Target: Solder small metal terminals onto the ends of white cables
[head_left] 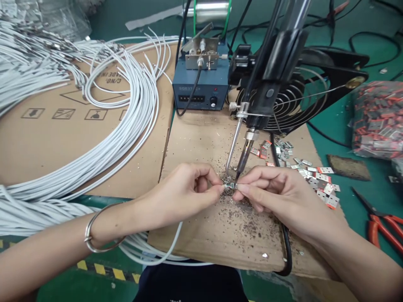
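My left hand [189,188] pinches the stripped end of a white cable [177,235], whose length loops down below the wrist. Facing it, my right hand [270,188] grips a small USB connector [233,185] between thumb and fingers. The connector and the wire end meet between my fingertips, though the fine wires are too small to tell apart. Right above this spot is the tip of a mounted soldering iron [244,155]. Beside the iron, a thin metal solder feed tube [233,147] curves down to the same place.
Loose USB plugs [323,184] lie right of my right hand, near a brown sponge [349,167] and red-handled pliers [378,222]. Behind stand a blue solder feeder [201,86] and a black fan [292,96]. White cable bundles [126,142] cover the left; a plug bag [378,117] sits right.
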Available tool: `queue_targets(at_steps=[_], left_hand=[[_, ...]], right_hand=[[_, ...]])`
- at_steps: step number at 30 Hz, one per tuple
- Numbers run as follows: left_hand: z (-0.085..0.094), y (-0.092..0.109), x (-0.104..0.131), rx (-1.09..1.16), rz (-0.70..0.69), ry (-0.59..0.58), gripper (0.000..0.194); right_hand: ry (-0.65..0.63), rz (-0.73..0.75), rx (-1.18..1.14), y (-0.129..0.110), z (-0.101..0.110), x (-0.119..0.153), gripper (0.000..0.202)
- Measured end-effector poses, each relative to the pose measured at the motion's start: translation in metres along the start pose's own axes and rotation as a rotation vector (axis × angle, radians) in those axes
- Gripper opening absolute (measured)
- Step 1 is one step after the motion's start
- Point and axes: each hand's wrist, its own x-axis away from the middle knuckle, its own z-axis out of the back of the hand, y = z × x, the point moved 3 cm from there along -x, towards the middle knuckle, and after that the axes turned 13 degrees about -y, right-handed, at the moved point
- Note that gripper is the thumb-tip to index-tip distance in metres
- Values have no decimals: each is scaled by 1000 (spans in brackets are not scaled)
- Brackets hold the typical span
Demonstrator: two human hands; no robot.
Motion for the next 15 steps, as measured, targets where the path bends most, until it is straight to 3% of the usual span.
queue_targets(at_steps=[15], left_hand=[[-2,-3,2,-33,-25,3,14]], right_hand=[[-30,26,-23,0,0,1,8]])
